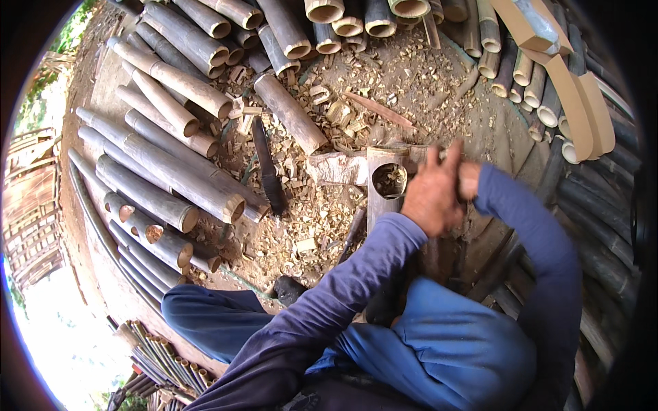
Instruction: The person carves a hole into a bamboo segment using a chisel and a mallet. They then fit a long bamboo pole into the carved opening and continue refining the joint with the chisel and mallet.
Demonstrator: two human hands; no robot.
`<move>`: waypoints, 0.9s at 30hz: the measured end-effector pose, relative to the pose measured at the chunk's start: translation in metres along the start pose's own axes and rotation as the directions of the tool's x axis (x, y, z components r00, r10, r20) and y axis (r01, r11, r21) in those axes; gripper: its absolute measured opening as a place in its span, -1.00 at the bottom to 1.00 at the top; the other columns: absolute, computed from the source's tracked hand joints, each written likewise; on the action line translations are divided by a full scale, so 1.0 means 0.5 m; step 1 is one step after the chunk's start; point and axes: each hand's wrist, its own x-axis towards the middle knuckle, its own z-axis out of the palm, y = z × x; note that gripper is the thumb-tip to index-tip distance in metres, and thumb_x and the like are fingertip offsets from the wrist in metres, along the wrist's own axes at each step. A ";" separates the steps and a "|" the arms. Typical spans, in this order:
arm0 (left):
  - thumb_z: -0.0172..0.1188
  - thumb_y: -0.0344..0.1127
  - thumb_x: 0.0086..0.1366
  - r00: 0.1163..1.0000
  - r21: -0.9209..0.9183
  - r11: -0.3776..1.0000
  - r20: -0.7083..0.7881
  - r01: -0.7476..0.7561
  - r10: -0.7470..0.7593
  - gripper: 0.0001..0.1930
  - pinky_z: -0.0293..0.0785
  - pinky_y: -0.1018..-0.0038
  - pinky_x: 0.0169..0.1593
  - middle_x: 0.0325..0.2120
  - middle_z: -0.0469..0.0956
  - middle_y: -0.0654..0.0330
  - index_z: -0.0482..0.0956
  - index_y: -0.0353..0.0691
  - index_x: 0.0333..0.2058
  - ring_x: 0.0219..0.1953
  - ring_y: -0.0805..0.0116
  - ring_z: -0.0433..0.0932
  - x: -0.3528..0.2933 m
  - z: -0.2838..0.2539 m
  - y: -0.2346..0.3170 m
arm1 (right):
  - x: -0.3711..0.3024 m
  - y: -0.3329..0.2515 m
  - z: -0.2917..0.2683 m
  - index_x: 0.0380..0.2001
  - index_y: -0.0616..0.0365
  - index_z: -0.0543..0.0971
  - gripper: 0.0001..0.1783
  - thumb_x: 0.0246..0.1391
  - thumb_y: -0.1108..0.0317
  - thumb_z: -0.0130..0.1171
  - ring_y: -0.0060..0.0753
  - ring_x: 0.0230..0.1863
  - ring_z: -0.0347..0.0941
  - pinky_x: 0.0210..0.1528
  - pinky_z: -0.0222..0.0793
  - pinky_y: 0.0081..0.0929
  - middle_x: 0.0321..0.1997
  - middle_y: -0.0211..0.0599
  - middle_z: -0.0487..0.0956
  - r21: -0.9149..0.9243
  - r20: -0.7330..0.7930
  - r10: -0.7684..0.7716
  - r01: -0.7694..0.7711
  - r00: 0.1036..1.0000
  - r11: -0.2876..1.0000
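Nearest, our dark shirt (308,396) bears a faint print we cannot read. Beyond our blue trousers (452,329), our left hand (432,198) and right hand (469,180) are together, blurred; we cannot tell whether they grip anything. Just left of them lies the holed bamboo piece (380,208). Farther left, past a dark blade (263,152), and at the far side, bamboo tubes (284,31) edge the open, chip-strewn ground (411,79).

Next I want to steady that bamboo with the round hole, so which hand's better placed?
Likely your left hand: it's closer to the holed bamboo, while your right hand sits beyond it, farther from the hole. Motion blur hides their grip.
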 end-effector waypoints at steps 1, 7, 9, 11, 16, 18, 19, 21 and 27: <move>0.38 -0.47 -0.17 0.995 0.030 0.999 0.098 -0.010 0.007 0.03 0.53 0.04 0.19 0.16 0.30 -0.29 0.18 -0.21 0.38 0.13 -0.37 0.49 -0.006 0.008 0.013 | -0.020 0.004 0.021 -0.08 0.14 0.54 -0.73 0.22 0.27 0.15 -0.28 -0.10 0.54 0.05 0.53 -0.23 -0.15 -0.17 0.58 0.071 0.019 0.003 -0.005 1.000 0.997; 0.49 -0.26 -0.28 0.931 0.011 0.993 0.349 -0.120 0.109 -0.02 0.54 0.13 0.14 0.10 0.42 -0.19 0.38 -0.19 0.26 0.09 -0.17 0.55 -0.032 -0.003 -0.029 | -0.061 -0.025 0.189 0.08 0.11 0.48 -0.65 0.24 0.32 0.14 -0.29 0.02 0.53 0.10 0.53 -0.27 -0.01 -0.17 0.57 0.501 0.043 0.077 -0.088 0.996 0.861; 0.47 -0.28 -0.29 0.851 0.015 0.991 0.514 -0.131 0.105 -0.08 0.54 0.14 0.14 0.08 0.45 -0.15 0.44 -0.18 0.22 0.08 -0.15 0.56 -0.031 -0.048 -0.022 | -0.064 -0.045 0.242 0.13 0.10 0.46 -0.61 0.25 0.34 0.14 -0.30 0.05 0.53 0.12 0.53 -0.28 0.04 -0.17 0.56 0.624 0.026 0.120 -0.110 0.992 0.773; 0.44 -0.34 -0.35 0.770 0.001 0.979 0.617 -0.203 0.159 -0.13 0.54 0.17 0.12 0.04 0.52 -0.07 0.55 -0.14 0.15 0.08 -0.10 0.56 -0.026 -0.075 -0.038 | -0.053 -0.079 0.273 0.19 0.09 0.43 -0.57 0.26 0.35 0.14 -0.30 0.09 0.52 0.13 0.53 -0.30 0.09 -0.16 0.56 0.719 0.008 0.155 -0.113 0.988 0.685; 0.41 -0.42 -0.45 0.514 0.022 0.980 0.854 -0.197 0.084 -0.04 0.56 0.18 0.11 0.03 0.54 -0.09 0.56 -0.13 0.18 0.09 -0.10 0.57 0.010 -0.094 -0.069 | -0.044 -0.112 0.317 0.32 0.06 0.38 -0.47 0.28 0.39 0.13 -0.31 0.19 0.51 0.17 0.53 -0.33 0.21 -0.16 0.55 0.823 -0.022 0.195 -0.093 0.980 0.560; 0.43 -0.42 -0.43 0.673 0.054 0.973 0.731 -0.223 0.113 -0.01 0.57 0.16 0.10 0.07 0.51 -0.10 0.51 -0.16 0.22 0.08 -0.13 0.57 -0.002 -0.075 -0.059 | -0.066 -0.072 0.308 0.26 0.07 0.42 -0.50 0.26 0.34 0.17 -0.28 0.18 0.51 0.16 0.53 -0.30 0.20 -0.13 0.54 0.792 -0.177 0.191 0.024 0.965 0.611; 0.49 -0.39 -0.41 0.853 -0.027 0.982 0.491 -0.187 0.176 0.10 0.57 0.13 0.10 0.13 0.45 -0.13 0.35 -0.15 0.32 0.07 -0.15 0.57 -0.018 -0.061 -0.044 | -0.083 -0.047 0.296 0.23 0.07 0.45 -0.52 0.25 0.30 0.18 -0.24 0.16 0.52 0.15 0.52 -0.27 0.19 -0.10 0.55 0.719 -0.221 0.187 0.031 0.957 0.694; 0.42 -0.49 -0.22 0.985 -0.035 0.987 0.069 -0.157 0.159 0.13 0.44 0.07 0.24 0.24 0.27 -0.25 0.12 -0.16 0.42 0.14 -0.29 0.45 -0.034 -0.006 -0.015 | -0.083 0.018 0.154 0.10 0.11 0.53 -0.59 0.22 0.20 0.18 -0.08 0.08 0.55 0.11 0.50 -0.15 0.09 0.00 0.57 0.264 -0.174 0.118 -0.069 0.978 0.962; 0.25 -0.61 -0.08 0.947 -0.204 0.975 -0.321 -0.087 0.017 0.13 0.39 -0.04 0.24 0.33 -0.01 -0.43 -0.12 -0.16 0.50 0.16 -0.48 0.32 -0.039 0.055 0.021 | -0.047 0.077 0.028 0.11 0.08 0.51 -0.44 0.06 0.11 0.28 0.03 -0.02 0.58 0.05 0.52 -0.04 0.00 0.02 0.60 -0.050 0.154 -0.083 0.091 0.985 0.995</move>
